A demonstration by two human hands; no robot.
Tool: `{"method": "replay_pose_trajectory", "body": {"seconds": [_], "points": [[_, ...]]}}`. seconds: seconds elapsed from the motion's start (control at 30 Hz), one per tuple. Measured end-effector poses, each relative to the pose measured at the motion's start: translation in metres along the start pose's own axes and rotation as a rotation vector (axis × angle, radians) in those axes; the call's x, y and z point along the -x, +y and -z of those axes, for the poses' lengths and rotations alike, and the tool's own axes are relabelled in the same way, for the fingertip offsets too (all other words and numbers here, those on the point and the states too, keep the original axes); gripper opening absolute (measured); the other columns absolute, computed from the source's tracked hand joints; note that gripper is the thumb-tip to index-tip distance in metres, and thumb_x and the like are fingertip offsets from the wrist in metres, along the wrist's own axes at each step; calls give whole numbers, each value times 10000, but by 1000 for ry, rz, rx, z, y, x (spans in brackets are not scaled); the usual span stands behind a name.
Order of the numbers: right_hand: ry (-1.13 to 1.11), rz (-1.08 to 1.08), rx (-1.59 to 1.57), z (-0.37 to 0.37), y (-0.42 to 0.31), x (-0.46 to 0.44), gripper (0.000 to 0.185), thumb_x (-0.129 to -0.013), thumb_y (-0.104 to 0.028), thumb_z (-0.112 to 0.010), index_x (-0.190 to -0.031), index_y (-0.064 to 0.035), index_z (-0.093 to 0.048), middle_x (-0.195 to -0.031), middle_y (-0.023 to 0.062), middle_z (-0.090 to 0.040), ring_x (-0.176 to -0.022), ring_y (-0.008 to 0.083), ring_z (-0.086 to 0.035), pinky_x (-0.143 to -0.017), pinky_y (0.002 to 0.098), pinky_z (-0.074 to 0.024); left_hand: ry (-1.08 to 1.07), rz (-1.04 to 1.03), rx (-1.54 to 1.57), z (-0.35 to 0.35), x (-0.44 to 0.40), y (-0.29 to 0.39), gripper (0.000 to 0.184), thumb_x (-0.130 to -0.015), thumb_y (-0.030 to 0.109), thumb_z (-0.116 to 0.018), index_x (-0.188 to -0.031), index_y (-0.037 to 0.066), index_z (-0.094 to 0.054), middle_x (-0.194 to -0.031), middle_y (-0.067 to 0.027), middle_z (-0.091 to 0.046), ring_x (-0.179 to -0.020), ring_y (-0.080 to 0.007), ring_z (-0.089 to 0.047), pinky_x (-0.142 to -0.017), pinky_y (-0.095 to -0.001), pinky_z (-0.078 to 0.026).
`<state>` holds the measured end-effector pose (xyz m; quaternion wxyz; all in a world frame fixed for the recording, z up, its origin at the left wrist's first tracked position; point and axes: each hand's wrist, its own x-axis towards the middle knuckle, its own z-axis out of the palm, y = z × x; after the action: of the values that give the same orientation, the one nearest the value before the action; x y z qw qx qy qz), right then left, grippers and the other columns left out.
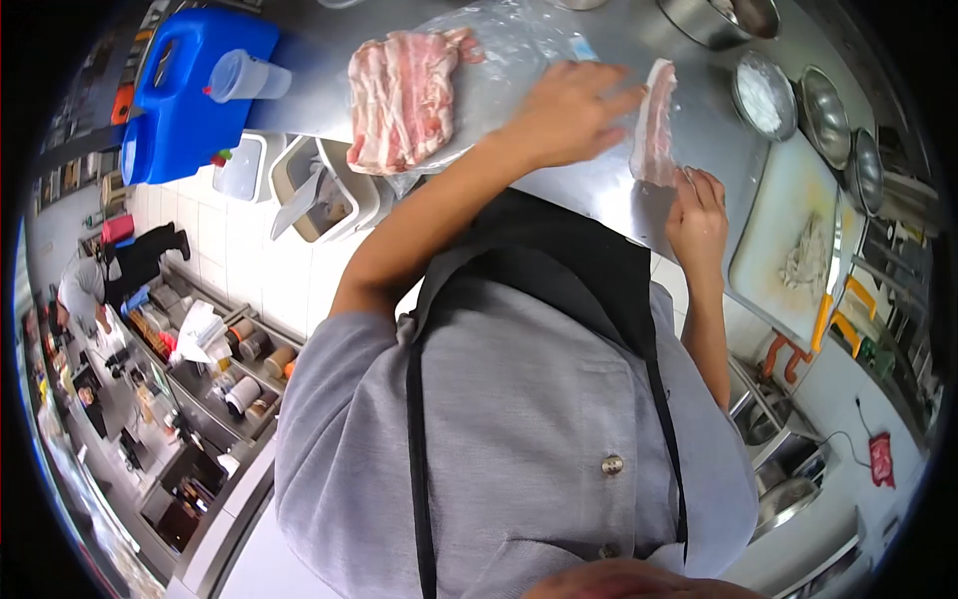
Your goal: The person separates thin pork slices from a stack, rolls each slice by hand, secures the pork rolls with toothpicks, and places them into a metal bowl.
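Note:
A single strip of bacon lies lengthwise on the steel table. My right hand is closed at the strip's near end, thumb and fingers pinched on it. To the left of the strip, my left hand reaches over the table with its fingers apart and nothing in them. Its fingertips come close to the strip's edge; whether they touch it I cannot tell. Farther left, a slab of overlapping bacon slices rests on a clear plastic sheet.
A blue jug and plastic cup are at left, above bins. A bowl of white contents and metal bowls stand right. A cutting board holds a yellow-handled knife. Another person bends far left.

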<state>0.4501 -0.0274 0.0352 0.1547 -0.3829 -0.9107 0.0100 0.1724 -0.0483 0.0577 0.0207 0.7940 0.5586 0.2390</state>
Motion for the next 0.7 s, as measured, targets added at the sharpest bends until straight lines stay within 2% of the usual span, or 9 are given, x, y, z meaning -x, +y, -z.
{"method": "replay_pose_trajectory", "body": {"seconds": [0.03, 0.13, 0.17, 0.23, 0.27, 0.4, 0.47, 0.53, 0.7], "points": [[34, -38, -82, 7, -9, -13, 282, -831, -4, -616, -1086, -24, -734, -1096, 128, -705, -1072, 339, -634, -910, 412, -530, 153, 118, 162, 18, 13, -10, 477, -856, 225, -759, -1304, 111, -641, -1322, -121, -638, -1256, -310, -573, -1053, -464, -451], [187, 34, -250, 6, -43, -62, 235, -826, 6, -648, -1045, -15, -729, -1016, 128, -698, -967, 334, -630, -835, 424, -525, 489, 493, 172, 55, 73, -79, 258, -849, -23, -682, -1095, 39, -727, -1059, -145, -726, -999, -285, -703, -859, -360, -559], [209, 95, -297, 8, -59, -80, 254, -790, 10, -655, -1031, -30, -724, -1004, 111, -688, -943, 320, -629, -816, 424, -534, 470, 682, 277, 68, 103, -103, 198, -864, 14, -684, -1056, 19, -734, -1022, -158, -729, -945, -288, -719, -822, -350, -565], [209, 234, -413, 0, -94, -116, 236, -764, -7, -665, -992, -48, -710, -963, 94, -666, -913, 307, -622, -784, 427, -545, 229, 901, -52, 85, 156, -133, 218, -874, 198, -730, -1021, 39, -756, -988, -169, -727, -903, -290, -720, -809, -382, -552], [181, 308, -482, -7, -114, -130, 197, -774, -28, -667, -966, -51, -701, -934, 92, -654, -907, 308, -617, -770, 430, -547, 225, 972, -13, 93, 173, -131, 236, -836, 212, -743, -1019, 63, -749, -931, -178, -709, -862, -340, -700, -794, -409, -546], [-142, 550, -532, -45, -195, -165, 189, -798, -130, -668, -963, -44, -703, -968, 123, -676, -999, 314, -634, -772, 442, -568, 205, 1120, 122, 86, 217, -103, 441, -785, 248, -804, -1153, 39, -680, -870, -151, -663, -831, -295, -674, -786, -400, -540], [-167, 579, -466, -71, -225, -165, 219, -785, -166, -704, -958, -33, -695, -964, 133, -670, -983, 328, -640, -766, 434, -576, 233, 1198, 285, 73, 231, -97, 565, -748, 259, -848, -1192, -10, -626, -901, -155, -667, -819, -272, -661, -766, -375, -529], [-201, 602, -400, -84, -246, -163, 261, -772, -202, -739, -952, -21, -686, -960, 143, -664, -968, 342, -647, -760, 426, -584, 349, 1236, 340, 70, 229, -80, 558, -754, 279, -851, -1173, -14, -630, -943, -173, -690, -824, -266, -662, -760, -373, -524], [-263, 489, -185, -96, -267, -157, 420, -671, -278, -801, -909, 36, -654, -976, 209, -644, -954, 379, -656, -696, 426, -602, 360, 1337, 440, 62, 231, -73, 557, -765, 302, -847, -1150, -33, -626, -955, -187, -705, -843, -259, -668, -774, -361, -520]]}}
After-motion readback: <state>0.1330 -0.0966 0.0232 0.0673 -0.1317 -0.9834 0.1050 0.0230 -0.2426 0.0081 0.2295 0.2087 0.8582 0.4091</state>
